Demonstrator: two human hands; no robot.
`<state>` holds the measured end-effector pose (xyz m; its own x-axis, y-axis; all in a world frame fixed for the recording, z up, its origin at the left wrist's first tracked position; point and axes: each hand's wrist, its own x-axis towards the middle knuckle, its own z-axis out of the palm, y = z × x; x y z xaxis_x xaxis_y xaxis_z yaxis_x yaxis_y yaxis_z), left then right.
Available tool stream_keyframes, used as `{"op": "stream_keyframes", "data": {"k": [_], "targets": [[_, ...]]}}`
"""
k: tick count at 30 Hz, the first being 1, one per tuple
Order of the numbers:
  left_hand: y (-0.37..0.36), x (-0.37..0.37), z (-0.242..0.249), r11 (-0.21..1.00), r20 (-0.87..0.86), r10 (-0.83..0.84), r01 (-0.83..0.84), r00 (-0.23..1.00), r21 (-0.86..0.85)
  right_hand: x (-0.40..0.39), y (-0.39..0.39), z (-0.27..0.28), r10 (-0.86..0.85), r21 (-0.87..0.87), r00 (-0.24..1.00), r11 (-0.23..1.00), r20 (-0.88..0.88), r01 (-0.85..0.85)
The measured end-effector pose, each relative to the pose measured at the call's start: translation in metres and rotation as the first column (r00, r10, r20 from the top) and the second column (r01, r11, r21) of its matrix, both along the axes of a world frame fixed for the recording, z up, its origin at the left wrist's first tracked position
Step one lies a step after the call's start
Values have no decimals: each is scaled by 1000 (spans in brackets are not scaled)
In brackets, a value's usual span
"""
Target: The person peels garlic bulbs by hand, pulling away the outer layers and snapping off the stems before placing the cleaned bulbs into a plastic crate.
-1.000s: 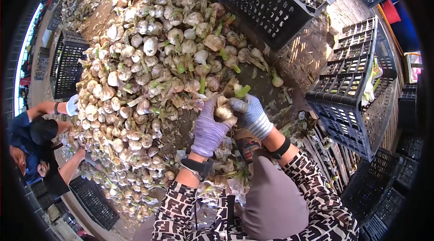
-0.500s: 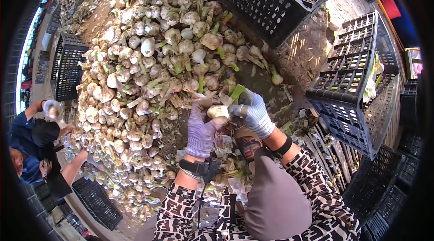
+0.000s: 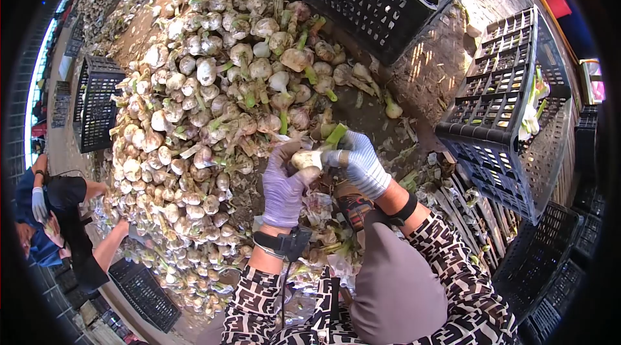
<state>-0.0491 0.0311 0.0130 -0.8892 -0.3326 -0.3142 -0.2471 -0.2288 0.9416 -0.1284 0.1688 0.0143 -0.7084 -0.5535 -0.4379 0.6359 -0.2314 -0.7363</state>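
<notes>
We see a big heap of garlic (image 3: 207, 106) on the ground, black crates (image 3: 504, 118) around it, and another person (image 3: 58, 215) at left.

Purple glove (image 3: 283, 190), blue-grey striped glove (image 3: 364, 165), black crates (image 3: 504, 118).

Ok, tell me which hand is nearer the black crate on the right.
Right. The right hand is on the crate's side of the garlic bulb; the left hand is farther away, beyond the bulb.

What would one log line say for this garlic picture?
left hand: holds garlic bulb | right hand: grips its green stem | garlic pile behind | black crate right
</notes>
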Motion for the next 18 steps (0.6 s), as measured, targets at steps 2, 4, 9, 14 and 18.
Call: {"op": "stream_keyframes", "data": {"k": [2, 4, 9, 14, 18], "targets": [[-4, 0, 3, 830, 119, 44, -103, 992, 548, 1, 0, 2, -39, -68, 999, 997, 22, 41], [-6, 3, -10, 817, 107, 59, -109, 993, 566, 2, 3, -3, 198, 202, 957, 967, -213, -155], [-7, 3, -12, 774, 158, 83, -164, 984, 611, 3, 1, 5, 47, 83, 996, 996, -82, -41], [6, 3, 2, 996, 76, -73, 76, 994, -46, -2, 8, -3, 114, 1, 992, 993, 51, -114], [3, 4, 6, 978, -87, 27, -44, 996, -203, 4, 8, -4, 179, 51, 983, 982, 38, -181]]}}
